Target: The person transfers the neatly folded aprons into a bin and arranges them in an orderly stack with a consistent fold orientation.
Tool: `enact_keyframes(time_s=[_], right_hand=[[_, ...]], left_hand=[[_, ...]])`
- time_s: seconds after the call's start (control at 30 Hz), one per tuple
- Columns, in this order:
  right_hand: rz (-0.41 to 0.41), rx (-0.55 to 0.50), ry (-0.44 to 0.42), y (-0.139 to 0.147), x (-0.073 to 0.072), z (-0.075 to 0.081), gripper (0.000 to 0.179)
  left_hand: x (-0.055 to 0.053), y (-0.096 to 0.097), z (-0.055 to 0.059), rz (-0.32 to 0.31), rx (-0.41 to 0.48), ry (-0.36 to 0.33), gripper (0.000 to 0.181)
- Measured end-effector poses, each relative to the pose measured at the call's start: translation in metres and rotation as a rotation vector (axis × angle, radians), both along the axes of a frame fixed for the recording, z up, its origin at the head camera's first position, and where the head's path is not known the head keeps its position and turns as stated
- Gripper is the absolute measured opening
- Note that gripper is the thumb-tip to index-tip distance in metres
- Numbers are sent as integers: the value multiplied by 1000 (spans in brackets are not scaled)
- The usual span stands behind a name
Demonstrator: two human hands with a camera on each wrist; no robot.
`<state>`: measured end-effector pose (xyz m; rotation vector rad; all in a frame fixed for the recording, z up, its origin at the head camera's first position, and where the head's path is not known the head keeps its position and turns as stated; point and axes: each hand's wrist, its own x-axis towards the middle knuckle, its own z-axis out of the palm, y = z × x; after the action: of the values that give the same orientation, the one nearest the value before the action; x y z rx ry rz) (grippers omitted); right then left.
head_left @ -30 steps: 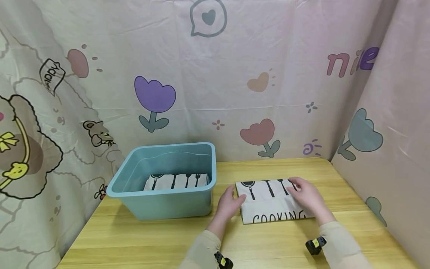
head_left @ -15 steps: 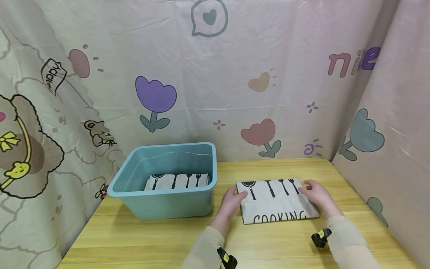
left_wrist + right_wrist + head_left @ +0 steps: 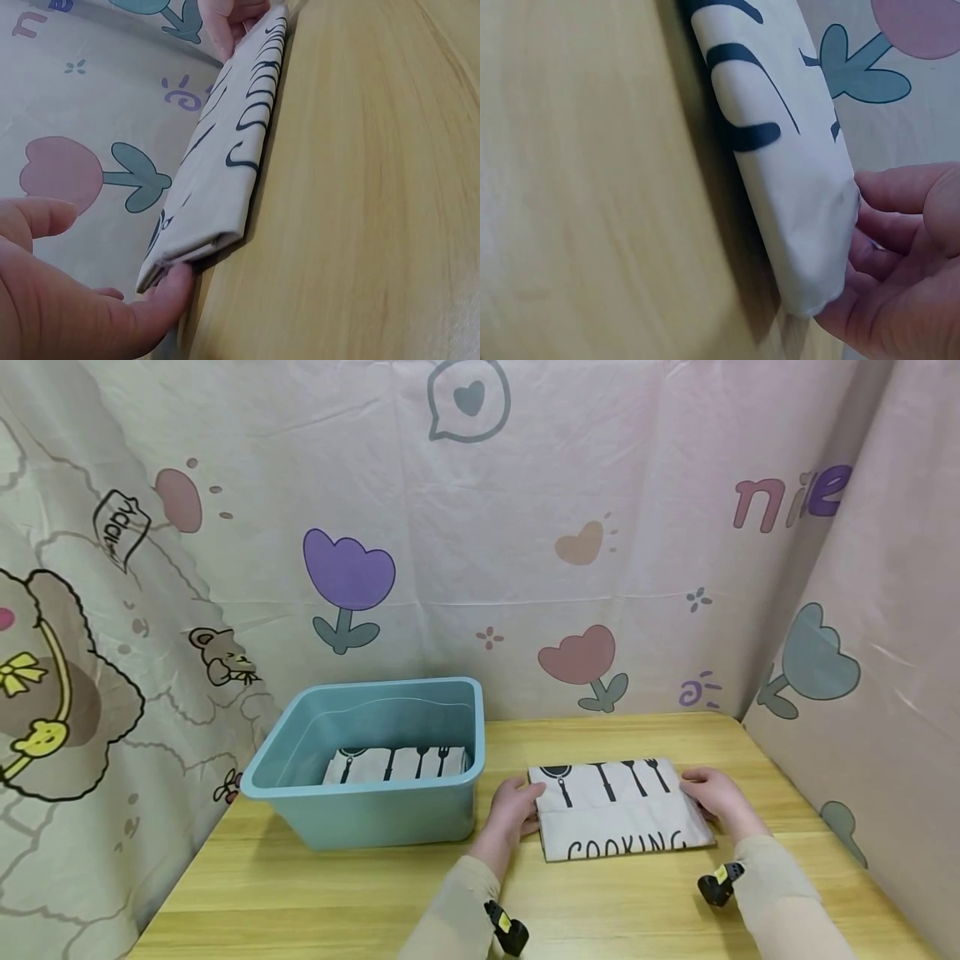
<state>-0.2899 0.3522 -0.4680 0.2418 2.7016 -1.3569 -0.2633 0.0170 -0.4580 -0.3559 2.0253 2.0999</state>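
A folded white cloth (image 3: 615, 810), printed with black kitchen utensils and the word COOKING, lies on the wooden table right of the bin. At its left end is my left hand (image 3: 513, 810); in the left wrist view a fingertip touches the folded edge while the thumb (image 3: 45, 217) stays apart from it. My right hand (image 3: 722, 802) grips the opposite end. In the right wrist view its thumb (image 3: 900, 187) meets the cloth's edge, and the other fingers curl beneath, their tips partly hidden.
A blue-green plastic bin (image 3: 360, 818) stands on the table (image 3: 315, 902) to the left. Inside it lies another folded cloth (image 3: 397, 765) with the same utensil print. Patterned curtains (image 3: 450, 568) hang behind the table and along both sides.
My right hand has moved right, from over the cloth's top to its right end. The left hand has shifted slightly and now sits lower against the left edge. The cloth has barely moved.
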Motion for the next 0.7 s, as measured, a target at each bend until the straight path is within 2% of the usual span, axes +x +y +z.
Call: enact_keyframes(time_s=[0.23, 0.4, 0.7], right_hand=[[7, -62, 0, -1, 2, -1, 44], [-4, -131, -22, -2, 4, -2, 45], [-4, -156, -25, 1, 9, -3, 47]], left_hand=[[-3, -3, -5, -19, 121, -42, 65], [-2, -2, -7, -37, 101, -37, 59], [-1, 2, -12, -57, 59, -25, 55]])
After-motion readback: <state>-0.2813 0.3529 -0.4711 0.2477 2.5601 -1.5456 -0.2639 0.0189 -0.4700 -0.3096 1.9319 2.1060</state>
